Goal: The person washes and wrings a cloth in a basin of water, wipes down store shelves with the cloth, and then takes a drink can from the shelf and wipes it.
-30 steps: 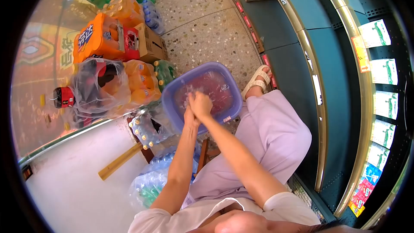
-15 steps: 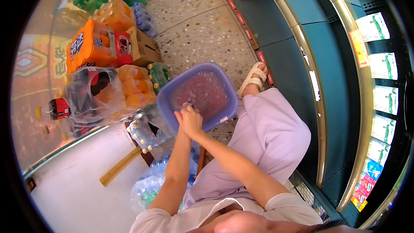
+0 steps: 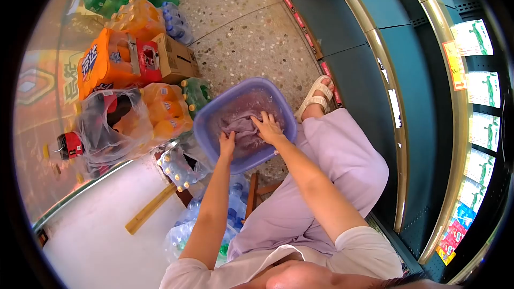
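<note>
A purple plastic basin [image 3: 201, 131] of water stands in front of me, and a wet greyish-purple cloth [image 3: 242, 124] lies loosely bunched in it. My left hand [image 3: 227, 143] is at the near left side of the cloth, its bent fingers closed on the edge. On the right, my right hand [image 3: 269, 128] rests over the cloth with its fingers spread, touching the fabric. Both hands are inside the basin, apart from each other. The cloth's underside is hidden in the water.
Shrink-wrapped orange drink bottles [image 3: 167, 108], cola bottles [image 3: 110, 123] and a cardboard box [image 3: 176, 60] stand at the left. Green shelving [image 3: 353, 75] with metal edges runs along the right. My sandalled foot [image 3: 317, 99] is beside the basin. Wrapped water bottles [image 3: 182, 168] sit near the white surface.
My hands were clasped together at the basin's near side. Now they are apart, the right one farther right, and the cloth is spread wider between them.
</note>
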